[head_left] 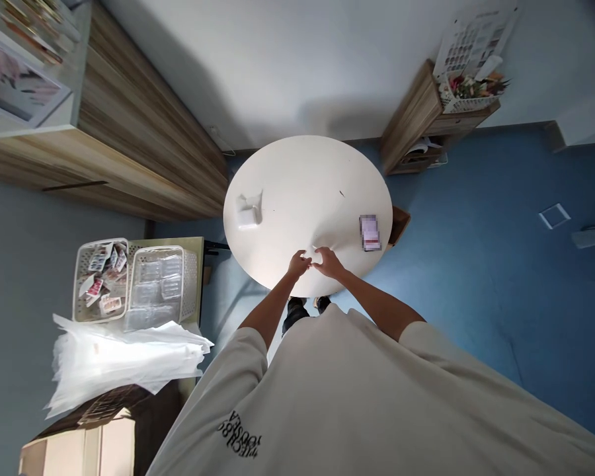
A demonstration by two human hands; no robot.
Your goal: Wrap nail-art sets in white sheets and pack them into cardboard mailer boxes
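My left hand (299, 263) and my right hand (329, 263) meet close together above the near part of a white round table (297, 172). The fingers of both hands are curled in, with the fingertips near each other. Something small and whitish seems to be between them, too pale against the tabletop to make out. On the table to the left lies a white box-like thing (248, 217) with a crumpled clear or white wrapping by it. To the right lies a flat rectangular thing (370, 233), blurred out, with a dark edge. A tiny dark thing (342, 194) lies further back.
On the left, a side table holds a white basket (76, 277) of small packets, another basket (192, 281) of clear plastic boxes, and white bags (129, 354). A cardboard box (79, 449) stands below. Wooden cabinets (153, 119) and a small shelf (411, 125) flank the wall.
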